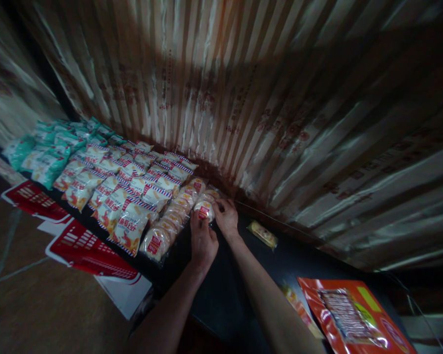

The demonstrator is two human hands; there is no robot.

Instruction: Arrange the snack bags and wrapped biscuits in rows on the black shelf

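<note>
Both hands are at a round, pale cracker in a clear wrapper with a red label (204, 211), at the head of a short row. The fingers of my left hand (203, 242) are curled against its near edge. From the right, my right hand (226, 216) pinches the edge of that wrapped cracker. Just to the left runs a longer row of overlapping wrapped crackers (170, 223), ending in one whose red label (155, 245) faces up.
White snack bags with striped tops (133, 223) stand left of the crackers, with teal bags (51, 164) beyond. A small yellow packet (263, 234) and a large orange bag (354, 314) lie right on the black table (221, 290). Red signs (92, 250) hang in front; plastic-covered sheeting (280, 98) rises behind.
</note>
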